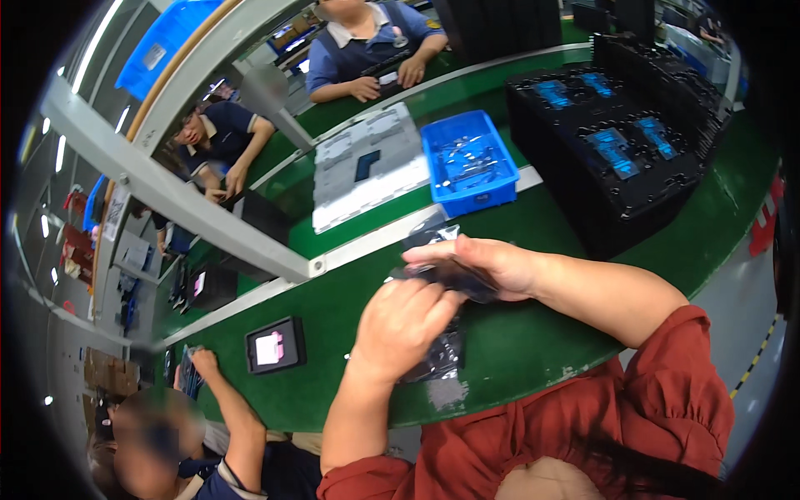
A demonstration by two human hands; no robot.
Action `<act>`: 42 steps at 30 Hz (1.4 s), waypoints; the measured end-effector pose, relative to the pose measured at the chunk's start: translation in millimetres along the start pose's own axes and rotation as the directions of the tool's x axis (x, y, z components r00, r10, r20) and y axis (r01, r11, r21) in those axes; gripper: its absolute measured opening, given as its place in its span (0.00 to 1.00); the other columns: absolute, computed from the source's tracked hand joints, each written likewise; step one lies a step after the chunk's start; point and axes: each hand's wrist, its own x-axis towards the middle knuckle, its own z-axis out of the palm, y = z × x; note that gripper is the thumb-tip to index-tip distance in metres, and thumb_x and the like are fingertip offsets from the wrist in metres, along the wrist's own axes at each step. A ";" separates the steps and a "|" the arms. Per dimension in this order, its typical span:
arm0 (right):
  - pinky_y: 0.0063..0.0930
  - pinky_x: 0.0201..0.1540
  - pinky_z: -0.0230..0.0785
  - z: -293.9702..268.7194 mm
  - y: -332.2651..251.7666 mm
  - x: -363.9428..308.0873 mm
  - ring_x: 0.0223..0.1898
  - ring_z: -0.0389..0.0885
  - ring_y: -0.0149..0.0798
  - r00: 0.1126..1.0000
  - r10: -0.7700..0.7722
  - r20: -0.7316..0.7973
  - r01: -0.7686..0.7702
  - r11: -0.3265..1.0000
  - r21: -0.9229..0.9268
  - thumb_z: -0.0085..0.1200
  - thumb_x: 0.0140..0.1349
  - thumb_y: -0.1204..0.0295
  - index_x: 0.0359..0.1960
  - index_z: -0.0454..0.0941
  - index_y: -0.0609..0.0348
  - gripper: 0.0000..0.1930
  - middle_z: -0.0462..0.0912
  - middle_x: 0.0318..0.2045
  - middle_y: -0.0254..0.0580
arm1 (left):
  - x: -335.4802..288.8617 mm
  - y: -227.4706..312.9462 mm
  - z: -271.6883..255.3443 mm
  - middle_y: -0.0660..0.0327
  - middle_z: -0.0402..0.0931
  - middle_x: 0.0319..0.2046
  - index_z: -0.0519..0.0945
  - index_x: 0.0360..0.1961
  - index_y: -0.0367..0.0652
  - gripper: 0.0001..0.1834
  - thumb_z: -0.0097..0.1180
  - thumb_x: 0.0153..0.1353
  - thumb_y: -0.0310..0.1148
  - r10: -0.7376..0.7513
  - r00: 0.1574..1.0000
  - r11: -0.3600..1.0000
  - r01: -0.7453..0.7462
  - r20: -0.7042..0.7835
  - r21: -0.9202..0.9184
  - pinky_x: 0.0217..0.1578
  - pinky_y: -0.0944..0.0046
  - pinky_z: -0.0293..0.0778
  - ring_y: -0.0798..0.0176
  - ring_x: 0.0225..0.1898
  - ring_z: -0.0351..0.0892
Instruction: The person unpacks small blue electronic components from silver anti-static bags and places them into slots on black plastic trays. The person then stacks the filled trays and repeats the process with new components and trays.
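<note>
Over the green table, my left hand [402,327] and my right hand [502,265] are close together on a dark, shiny piece [471,282]. Its exact kind is blurred and partly hidden by my fingers. My left fingers curl over its near left side, and my right hand grips its far right side. Beneath my hands, shiny dark film, like a plastic bag [442,358], lies on the table. More of this glossy film [429,233] shows just beyond my right fingers.
A blue bin [475,202] of small parts stands ahead, beside a grey tray [354,196]. Stacked black trays [575,187] with blue pieces rise at the right. A small black tray [291,343] lies left. A white frame beam [225,212] crosses the left; co-workers sit around the table.
</note>
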 end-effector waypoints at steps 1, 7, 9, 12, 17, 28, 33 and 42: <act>0.36 0.62 0.57 -2.8 -0.3 -2.4 0.61 0.65 0.39 0.999 0.034 0.001 -0.034 0.999 0.007 0.44 0.62 0.41 0.66 0.57 0.61 0.40 0.65 0.61 0.47 | -2.5 -0.6 0.8 0.64 0.74 0.27 0.78 0.33 0.43 0.09 0.55 0.47 0.28 -0.019 1.000 1.000 0.019 0.003 0.001 0.30 0.64 0.69 0.64 0.28 0.73; 0.27 0.53 0.67 6.7 -8.5 7.2 0.49 0.76 0.32 0.987 -0.052 -0.153 -0.036 0.851 -0.524 0.52 0.63 0.69 0.55 0.72 0.63 0.20 0.79 0.47 0.42 | -11.6 -2.9 -7.6 0.59 0.79 0.32 0.80 0.33 0.42 0.09 0.60 0.48 0.29 -0.213 0.963 0.935 0.250 0.167 -0.251 0.36 0.60 0.73 0.56 0.34 0.78; 0.27 0.50 0.68 3.5 -4.4 7.9 0.44 0.79 0.32 0.972 -0.131 -0.198 -0.033 0.752 -0.659 0.51 0.64 0.69 0.49 0.76 0.66 0.15 0.83 0.42 0.44 | -9.3 -3.7 -14.7 0.54 0.80 0.38 0.80 0.35 0.39 0.13 0.63 0.46 0.30 -0.321 0.910 0.775 0.411 0.261 -0.480 0.43 0.59 0.74 0.51 0.39 0.80; 0.31 0.47 0.71 9.7 -3.7 6.5 0.42 0.81 0.42 0.931 -0.301 -0.206 0.003 0.569 -0.822 0.54 0.60 0.69 0.43 0.78 0.65 0.13 0.82 0.38 0.50 | -22.1 -5.2 -4.3 0.52 0.79 0.37 0.72 0.50 0.34 0.21 0.60 0.57 0.32 -0.650 0.693 0.157 0.524 0.312 -0.837 0.40 0.64 0.75 0.61 0.38 0.80; 0.38 0.43 0.71 28.7 3.0 2.5 0.37 0.80 0.50 0.855 -0.518 -0.043 0.181 0.375 -0.909 0.56 0.60 0.64 0.47 0.74 0.64 0.19 0.79 0.34 0.50 | -22.1 -2.5 -5.2 0.58 0.75 0.33 0.75 0.42 0.34 0.15 0.63 0.54 0.27 -0.697 0.700 0.553 0.661 0.153 -0.507 0.31 0.70 0.72 0.67 0.29 0.73; 0.35 0.38 0.72 32.5 -21.8 -4.4 0.36 0.79 0.47 0.794 -0.607 0.041 0.233 0.241 -0.942 0.55 0.61 0.62 0.57 0.67 0.65 0.27 0.77 0.36 0.51 | -19.1 -6.2 9.0 0.66 0.73 0.32 0.72 0.37 0.37 0.04 0.51 0.63 0.26 -0.799 0.601 0.349 0.427 -0.027 -0.834 0.37 0.73 0.67 0.73 0.33 0.69; 0.39 0.39 0.71 33.2 -47.9 -12.8 0.35 0.78 0.49 0.701 -0.706 0.104 0.265 0.123 -0.956 0.56 0.56 0.67 0.41 0.77 0.65 0.15 0.77 0.31 0.49 | -23.6 -9.8 0.0 0.63 0.76 0.32 0.74 0.37 0.36 0.06 0.49 0.66 0.29 -0.774 0.628 0.292 0.471 0.084 -0.833 0.38 0.71 0.68 0.73 0.33 0.71; 0.41 0.34 0.72 51.2 -31.9 -22.6 0.30 0.79 0.51 0.892 -0.436 0.122 0.087 -0.099 -0.991 0.55 0.52 0.74 0.28 0.75 0.62 0.05 0.78 0.24 0.47 | -12.0 11.2 0.6 0.53 0.75 0.25 0.76 0.31 0.35 0.05 0.52 0.61 0.27 -0.554 0.825 0.700 0.534 0.110 -0.474 0.29 0.59 0.70 0.51 0.26 0.75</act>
